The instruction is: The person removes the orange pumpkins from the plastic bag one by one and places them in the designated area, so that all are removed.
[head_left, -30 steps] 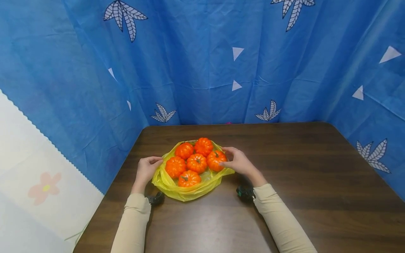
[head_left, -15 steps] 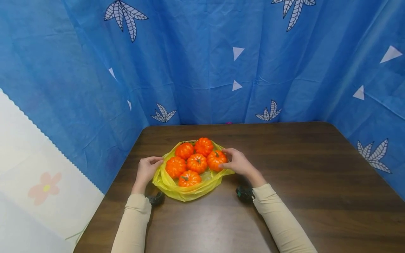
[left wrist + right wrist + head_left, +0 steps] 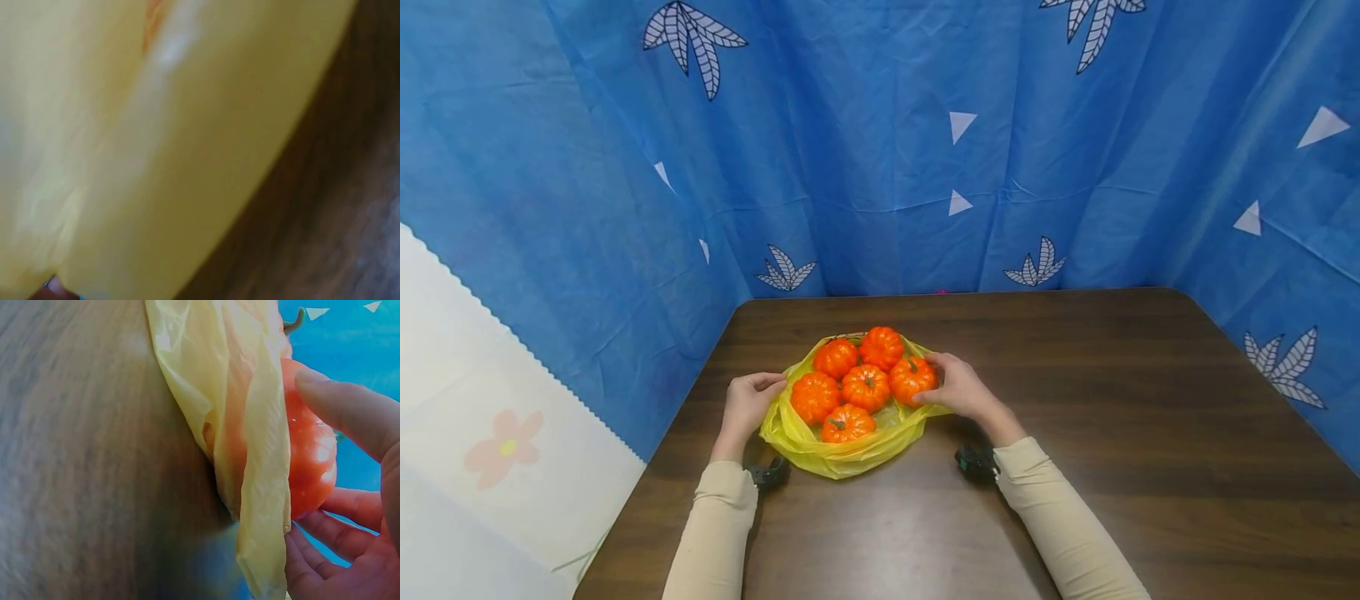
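Observation:
Several small orange pumpkins sit in a yellow plastic bag (image 3: 842, 460) with its mouth spread wide on the table. My left hand (image 3: 748, 407) pinches the left rim of the bag between thumb and fingers. In the left wrist view the yellow film (image 3: 206, 137) fills most of the picture, with a bit of fingertip low at the left. On the other side my right hand (image 3: 964, 387) curls round the rightmost pumpkin (image 3: 910, 379). The right wrist view has the thumb on one side of this pumpkin (image 3: 309, 450) and fingers on the other, bag film beside it.
A dark wooden table (image 3: 1112, 433) stretches right of the bag and in front of it. Blue patterned curtain (image 3: 895, 150) hangs behind and at both sides, and a pale flowered cloth (image 3: 497, 400) hangs at the left. Each wrist carries a black camera mount (image 3: 976, 463).
My right hand has shifted slightly left, its thumb closing in on the rightmost pumpkin. The left hand and the bag stay nearly in place.

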`<state>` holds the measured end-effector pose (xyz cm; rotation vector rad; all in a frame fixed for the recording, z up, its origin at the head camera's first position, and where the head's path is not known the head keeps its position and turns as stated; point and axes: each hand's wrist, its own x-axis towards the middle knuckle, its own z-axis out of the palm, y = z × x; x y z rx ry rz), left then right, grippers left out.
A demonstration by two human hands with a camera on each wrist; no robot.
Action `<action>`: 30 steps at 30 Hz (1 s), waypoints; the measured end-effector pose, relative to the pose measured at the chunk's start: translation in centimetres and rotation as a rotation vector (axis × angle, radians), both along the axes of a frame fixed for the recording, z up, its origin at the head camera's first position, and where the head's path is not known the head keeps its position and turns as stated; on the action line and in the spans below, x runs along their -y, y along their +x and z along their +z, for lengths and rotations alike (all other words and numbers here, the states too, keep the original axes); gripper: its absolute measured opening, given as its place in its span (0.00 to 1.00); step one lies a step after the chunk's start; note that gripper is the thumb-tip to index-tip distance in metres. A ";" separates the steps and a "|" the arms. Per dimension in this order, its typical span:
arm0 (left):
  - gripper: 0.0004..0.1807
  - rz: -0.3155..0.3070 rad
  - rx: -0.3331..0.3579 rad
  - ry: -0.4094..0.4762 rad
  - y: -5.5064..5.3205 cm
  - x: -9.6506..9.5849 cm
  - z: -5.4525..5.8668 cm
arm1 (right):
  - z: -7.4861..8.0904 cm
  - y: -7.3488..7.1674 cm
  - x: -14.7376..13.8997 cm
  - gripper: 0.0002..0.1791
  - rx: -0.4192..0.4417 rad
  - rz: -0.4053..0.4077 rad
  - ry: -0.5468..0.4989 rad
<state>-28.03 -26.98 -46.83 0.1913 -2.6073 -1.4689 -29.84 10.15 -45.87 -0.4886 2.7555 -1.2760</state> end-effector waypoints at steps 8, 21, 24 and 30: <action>0.13 0.001 -0.002 0.003 -0.2 0.1 -0.3 | -0.2 0.0 0.0 0.45 -0.017 -0.018 -0.003; 0.14 0.004 0.024 0.005 -0.1 0.0 -0.1 | 0.0 0.0 0.0 0.42 0.040 -0.064 -0.057; 0.13 0.003 0.018 -0.003 0.0 -0.1 -0.1 | 0.1 0.0 0.0 0.42 0.036 -0.063 -0.057; 0.14 0.007 0.013 -0.014 0.2 0.0 -0.1 | 0.6 0.1 -0.2 0.41 0.020 -0.062 -0.075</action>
